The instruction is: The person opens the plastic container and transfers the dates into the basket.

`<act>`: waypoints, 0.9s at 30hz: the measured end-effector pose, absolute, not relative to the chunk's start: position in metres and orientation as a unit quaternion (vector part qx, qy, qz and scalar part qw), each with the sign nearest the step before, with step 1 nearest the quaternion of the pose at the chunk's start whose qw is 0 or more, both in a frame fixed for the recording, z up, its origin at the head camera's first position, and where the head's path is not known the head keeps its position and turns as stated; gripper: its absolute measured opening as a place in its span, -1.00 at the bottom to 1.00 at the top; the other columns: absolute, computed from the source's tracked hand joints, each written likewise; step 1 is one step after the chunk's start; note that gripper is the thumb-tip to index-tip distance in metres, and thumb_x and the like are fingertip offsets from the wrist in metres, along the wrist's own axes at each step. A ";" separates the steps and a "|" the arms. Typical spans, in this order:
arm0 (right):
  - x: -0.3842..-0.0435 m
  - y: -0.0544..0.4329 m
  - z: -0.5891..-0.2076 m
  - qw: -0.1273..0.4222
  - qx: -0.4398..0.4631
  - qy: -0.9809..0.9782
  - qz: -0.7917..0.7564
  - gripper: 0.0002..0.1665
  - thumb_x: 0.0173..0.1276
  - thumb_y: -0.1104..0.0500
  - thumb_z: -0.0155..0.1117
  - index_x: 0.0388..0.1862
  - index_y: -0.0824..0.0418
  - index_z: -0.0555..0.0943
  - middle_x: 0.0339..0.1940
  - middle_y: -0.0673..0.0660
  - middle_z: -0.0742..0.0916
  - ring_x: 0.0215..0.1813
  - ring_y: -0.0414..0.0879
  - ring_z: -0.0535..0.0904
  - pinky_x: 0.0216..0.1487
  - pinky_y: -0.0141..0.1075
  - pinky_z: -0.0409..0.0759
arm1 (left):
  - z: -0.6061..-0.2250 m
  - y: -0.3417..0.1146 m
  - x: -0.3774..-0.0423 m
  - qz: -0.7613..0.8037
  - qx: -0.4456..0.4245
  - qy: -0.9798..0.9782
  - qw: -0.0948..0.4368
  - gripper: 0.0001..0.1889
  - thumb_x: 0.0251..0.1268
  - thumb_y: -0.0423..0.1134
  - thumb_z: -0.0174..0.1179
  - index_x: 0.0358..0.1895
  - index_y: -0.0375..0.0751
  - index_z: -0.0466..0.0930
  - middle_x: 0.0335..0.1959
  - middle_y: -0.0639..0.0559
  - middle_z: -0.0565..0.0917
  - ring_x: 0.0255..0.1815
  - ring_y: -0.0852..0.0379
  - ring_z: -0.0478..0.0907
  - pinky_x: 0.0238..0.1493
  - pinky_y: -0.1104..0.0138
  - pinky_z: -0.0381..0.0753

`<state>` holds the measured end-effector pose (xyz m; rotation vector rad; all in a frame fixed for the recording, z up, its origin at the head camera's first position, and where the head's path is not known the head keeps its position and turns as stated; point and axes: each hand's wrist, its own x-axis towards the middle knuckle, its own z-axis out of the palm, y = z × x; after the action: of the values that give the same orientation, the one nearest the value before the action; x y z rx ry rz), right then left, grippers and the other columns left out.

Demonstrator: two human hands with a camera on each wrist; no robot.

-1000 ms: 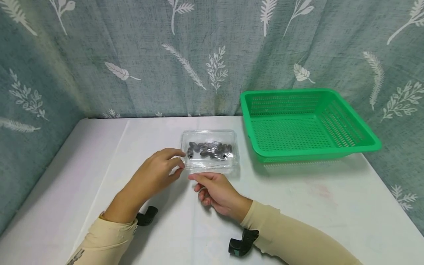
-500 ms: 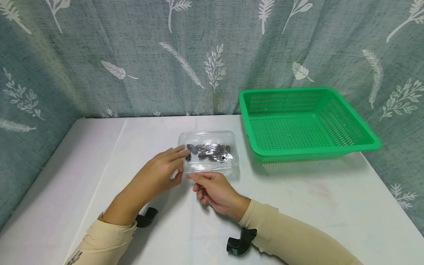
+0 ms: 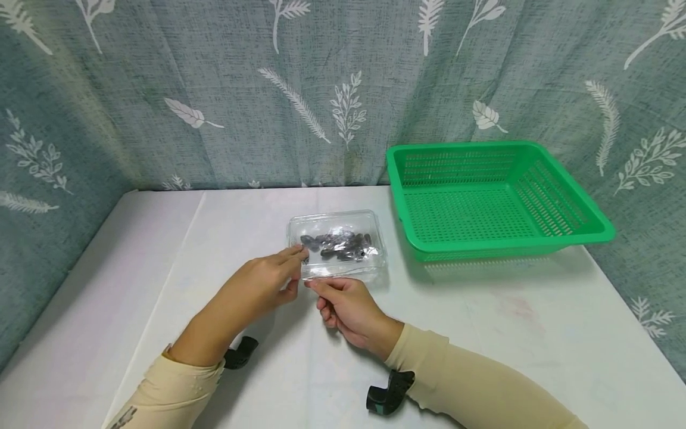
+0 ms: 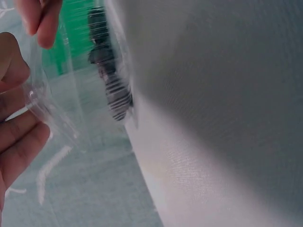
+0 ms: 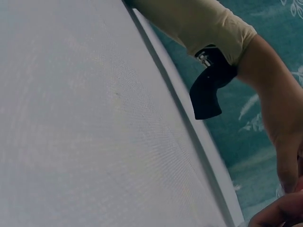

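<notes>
Pinched between thumb and fingers of the left hand is the near left corner of a clear box; the right hand pinches its near edge just beside. Dark oval pieces lie inside, on the white table, left of a green basket

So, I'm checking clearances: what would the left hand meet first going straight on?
The clear container; the left hand seems to touch its left side, though depth is unclear. Dark pieces lie beyond, inside it.
</notes>
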<state>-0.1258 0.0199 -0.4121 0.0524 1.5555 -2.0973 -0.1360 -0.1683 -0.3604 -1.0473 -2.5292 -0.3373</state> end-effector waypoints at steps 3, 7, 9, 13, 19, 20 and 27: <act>-0.126 0.021 -0.412 0.259 0.016 0.573 -0.777 -0.57 0.49 0.19 0.19 0.16 0.50 0.58 -0.65 -0.08 0.56 -0.65 -0.33 0.37 -0.67 -0.55 0.33 | -0.360 -0.167 -0.136 -0.120 -0.375 -0.900 0.186 -0.52 -0.09 -0.55 0.39 0.05 -0.49 0.63 0.02 -0.31 0.73 -0.08 -0.12 0.75 -0.46 0.33 0.64; -0.126 0.022 -0.412 0.257 0.015 0.570 -0.780 -0.55 0.49 0.19 0.18 0.16 0.54 0.56 -0.66 -0.09 0.55 -0.66 -0.34 0.37 -0.68 -0.55 0.32 | -0.359 -0.166 -0.136 -0.122 -0.382 -0.897 0.188 -0.55 -0.10 -0.56 0.39 0.00 -0.48 0.64 -0.01 -0.30 0.74 -0.14 -0.10 0.76 -0.42 0.30 0.69; -0.126 0.022 -0.411 0.256 0.016 0.569 -0.781 -0.55 0.49 0.19 0.18 0.16 0.55 0.56 -0.67 -0.09 0.55 -0.66 -0.33 0.36 -0.69 -0.55 0.32 | -0.359 -0.166 -0.137 -0.126 -0.384 -0.895 0.188 -0.56 -0.10 -0.57 0.39 -0.01 -0.48 0.65 -0.02 -0.29 0.75 -0.15 -0.09 0.76 -0.42 0.30 0.69; -0.126 0.022 -0.411 0.254 0.017 0.568 -0.782 -0.56 0.49 0.20 0.17 0.14 0.56 0.57 -0.67 -0.09 0.55 -0.67 -0.33 0.36 -0.69 -0.55 0.31 | -0.358 -0.167 -0.138 -0.136 -0.387 -0.894 0.181 -0.58 -0.10 -0.58 0.37 -0.03 -0.47 0.66 -0.03 -0.27 0.76 -0.12 -0.07 0.77 -0.48 0.38 0.62; -0.126 0.021 -0.410 0.255 0.016 0.570 -0.781 -0.57 0.47 0.21 0.18 0.11 0.56 0.58 -0.68 -0.09 0.55 -0.66 -0.33 0.36 -0.69 -0.55 0.31 | -0.358 -0.169 -0.138 -0.144 -0.387 -0.894 0.174 -0.61 -0.09 -0.58 0.39 -0.06 -0.44 0.68 -0.05 -0.22 0.77 -0.22 -0.01 0.77 -0.52 0.43 0.53; -0.126 0.020 -0.410 0.255 0.017 0.571 -0.780 -0.57 0.47 0.20 0.18 0.11 0.56 0.58 -0.68 -0.08 0.55 -0.66 -0.33 0.36 -0.68 -0.55 0.31 | -0.358 -0.169 -0.138 -0.144 -0.389 -0.893 0.177 -0.60 -0.10 -0.57 0.39 -0.06 -0.44 0.68 -0.06 -0.21 0.78 -0.24 0.00 0.77 -0.51 0.42 0.55; -0.125 0.020 -0.409 0.255 0.026 0.572 -0.779 -0.57 0.48 0.19 0.19 0.14 0.53 0.58 -0.68 -0.09 0.56 -0.67 -0.33 0.37 -0.68 -0.54 0.32 | -0.356 -0.173 -0.137 -0.148 -0.398 -0.885 0.190 -0.76 -0.07 -0.52 0.42 -0.26 -0.28 0.70 -0.03 -0.18 0.77 -0.33 0.04 0.75 -0.48 0.42 0.58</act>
<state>-0.1254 0.0197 -0.4093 0.0696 1.5536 -2.1151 -0.1373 -0.1733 -0.3563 -1.1195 -2.4870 -0.4162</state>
